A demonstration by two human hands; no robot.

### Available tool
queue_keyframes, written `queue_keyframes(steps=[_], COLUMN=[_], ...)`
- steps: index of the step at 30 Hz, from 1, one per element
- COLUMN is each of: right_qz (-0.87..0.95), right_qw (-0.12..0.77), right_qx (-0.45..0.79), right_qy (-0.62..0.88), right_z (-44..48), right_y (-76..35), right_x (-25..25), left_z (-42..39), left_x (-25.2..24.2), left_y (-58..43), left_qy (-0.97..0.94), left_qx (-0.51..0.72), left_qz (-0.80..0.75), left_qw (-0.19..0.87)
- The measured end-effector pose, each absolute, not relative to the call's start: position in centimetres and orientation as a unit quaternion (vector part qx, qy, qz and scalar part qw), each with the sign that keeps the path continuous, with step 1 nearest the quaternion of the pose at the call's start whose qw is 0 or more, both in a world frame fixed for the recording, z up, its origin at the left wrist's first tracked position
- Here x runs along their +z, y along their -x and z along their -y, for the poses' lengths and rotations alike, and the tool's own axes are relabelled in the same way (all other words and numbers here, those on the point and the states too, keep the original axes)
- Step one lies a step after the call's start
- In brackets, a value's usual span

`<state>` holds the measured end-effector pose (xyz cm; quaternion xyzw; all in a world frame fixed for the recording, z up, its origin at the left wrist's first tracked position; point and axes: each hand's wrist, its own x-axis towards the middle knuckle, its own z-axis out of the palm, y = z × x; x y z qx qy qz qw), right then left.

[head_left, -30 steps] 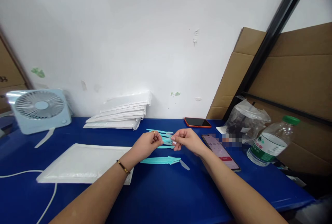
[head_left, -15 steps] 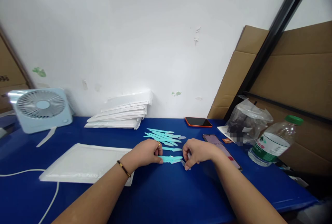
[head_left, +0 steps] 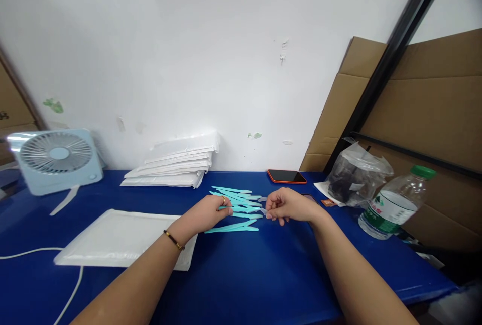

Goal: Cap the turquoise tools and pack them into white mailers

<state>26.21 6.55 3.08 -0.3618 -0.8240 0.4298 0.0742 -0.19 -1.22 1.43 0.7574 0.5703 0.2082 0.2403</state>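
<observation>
My left hand (head_left: 209,213) is closed in a pinch on the handle of a turquoise eyebrow razor (head_left: 246,209). Close to that razor's right end, the fingers of my right hand (head_left: 286,205) are closed on a small clear cap (head_left: 263,211); whether cap and razor touch is hard to tell. Behind my hands lies a loose pile of similar turquoise razors (head_left: 231,190), one with a clear cap pointing right. Nearer to me, two crossed razors (head_left: 229,228) rest on the blue table (head_left: 241,275).
A white padded envelope (head_left: 116,237) lies at left, and a stack of envelopes (head_left: 169,164) leans by the wall. A blue fan (head_left: 58,154) with a white cable stands far left. To the right are a red-edged phone (head_left: 286,177), a bagged cup (head_left: 356,174) and a water bottle (head_left: 395,204).
Both hands have moved away from me, up to the pile. My left hand has let go of the nearer razors and now grips another one. My right hand now covers most of the second phone.
</observation>
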Motion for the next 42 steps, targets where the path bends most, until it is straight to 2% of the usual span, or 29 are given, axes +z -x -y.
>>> queue_keyframes(steps=[5, 10, 13, 16, 27, 35, 42], right_qz=[0.829, 0.9, 0.928, 0.939, 0.943, 0.949, 0.934], right_qw=[0.13, 0.25, 0.257, 0.244, 0.23, 0.232, 0.246], right_qx=[0.427, 0.201, 0.096, 0.054, 0.032, 0.043, 0.071], right_qy=[0.336, 0.296, 0.253, 0.235, 0.238, 0.211, 0.248], right_z=[-6.3, -6.0, -6.0, -6.1, -5.8, -5.7, -6.1], right_y=[-25.8, -25.3, -25.1, -24.9, -24.6, -23.8, -25.1], right_x=[3.1, 3.6, 3.8, 3.6, 3.3, 2.7, 3.4], left_z=[1.1, 1.0, 0.9, 0.8, 0.7, 1.0, 0.8], left_x=[1.7, 1.9, 1.9, 1.8, 1.9, 2.2, 2.3], left_y=[0.2, 0.7, 0.9, 1.0, 1.1, 0.7, 1.1], left_qy=[-0.755, -0.751, -0.752, -0.755, -0.754, -0.767, -0.759], left_qx=[0.205, 0.228, 0.227, 0.226, 0.223, 0.206, 0.224], left_qz=[-0.575, -0.564, -0.563, -0.558, -0.559, -0.546, -0.546], left_qw=[0.239, 0.256, 0.258, 0.26, 0.262, 0.267, 0.277])
